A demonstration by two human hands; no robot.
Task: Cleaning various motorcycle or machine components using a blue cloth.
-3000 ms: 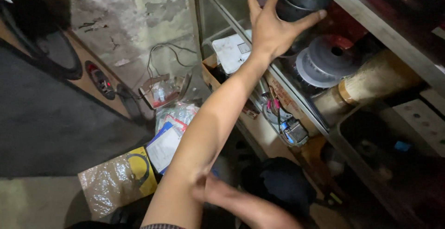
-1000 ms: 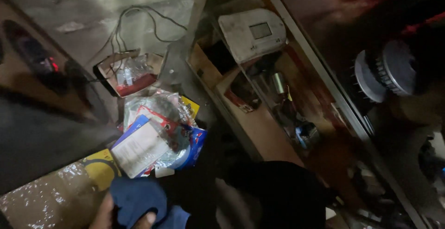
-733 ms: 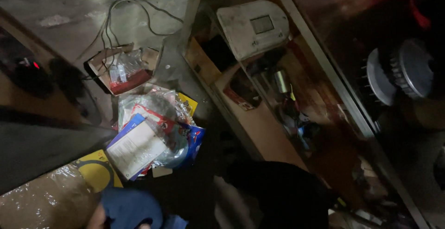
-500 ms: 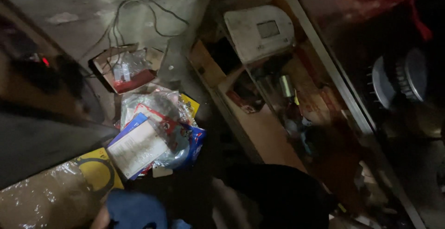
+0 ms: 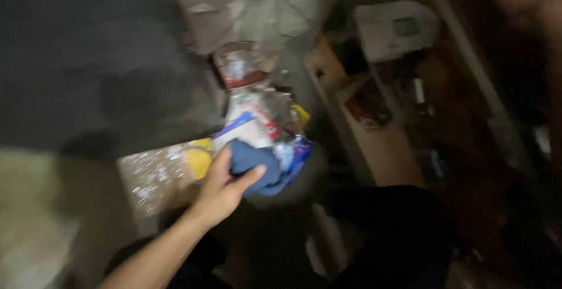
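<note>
- Blue cloth [image 5: 257,169] is bunched in my left hand [image 5: 219,195], low in the middle of the view, right on top of the heap of plastic packets [image 5: 263,119].
- Far left: bare grey floor [image 5: 70,90], dim, nothing readable on it.
- Next over: a flat plastic-wrapped sheet [image 5: 155,178] lies on the floor with a yellow piece [image 5: 199,157] at its right end, just beside my knuckles.
- Left hand: the arm comes up from the bottom left. The thumb is under the cloth and the fingers are curled over its top edge, so it is pinched shut on the fabric. My right hand is not in the shot.
- Risk: only one corner seems pinched, so the loose bulk could slide out. The slick packets underneath could also drag along or scatter.
- Risk: the frame is smeared with motion and the light is poor, so I could snag a packet without noticing.
- Packet heap: clear bags holding white, red and blue items. The contents are too blurred to name.
- Above it: a red-edged packet [image 5: 240,66] against the rough wall. What is inside is unclear.
- Right of centre: a wooden shelf [image 5: 380,148] holding small dark clutter and a white boxy device [image 5: 395,28] at its far end.
- Bottom right: a dark rounded mass [image 5: 392,236]. I cannot tell what it is.
- Far right: a metal rack post [image 5: 468,61]. The shelves behind it are too dark to read.
</note>
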